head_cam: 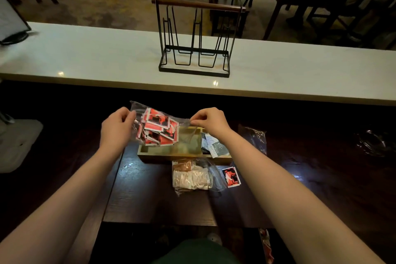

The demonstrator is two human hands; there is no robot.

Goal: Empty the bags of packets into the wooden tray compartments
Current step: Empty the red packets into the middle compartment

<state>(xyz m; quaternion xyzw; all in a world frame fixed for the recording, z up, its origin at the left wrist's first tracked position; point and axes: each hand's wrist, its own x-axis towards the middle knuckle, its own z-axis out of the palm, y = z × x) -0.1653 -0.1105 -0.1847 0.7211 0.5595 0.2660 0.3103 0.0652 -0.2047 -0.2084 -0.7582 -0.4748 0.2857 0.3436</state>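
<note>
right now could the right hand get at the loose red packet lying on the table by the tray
Probably yes, once it lets go. The right hand is pinching the clear bag of red packets above the wooden tray. The loose red packet lies uncovered under the right forearm, beside the bag of pale packets.

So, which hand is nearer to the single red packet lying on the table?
The right hand. It holds the clear bag above the wooden tray, up and left of the single red packet. The left hand grips the bag's far left side.
</note>
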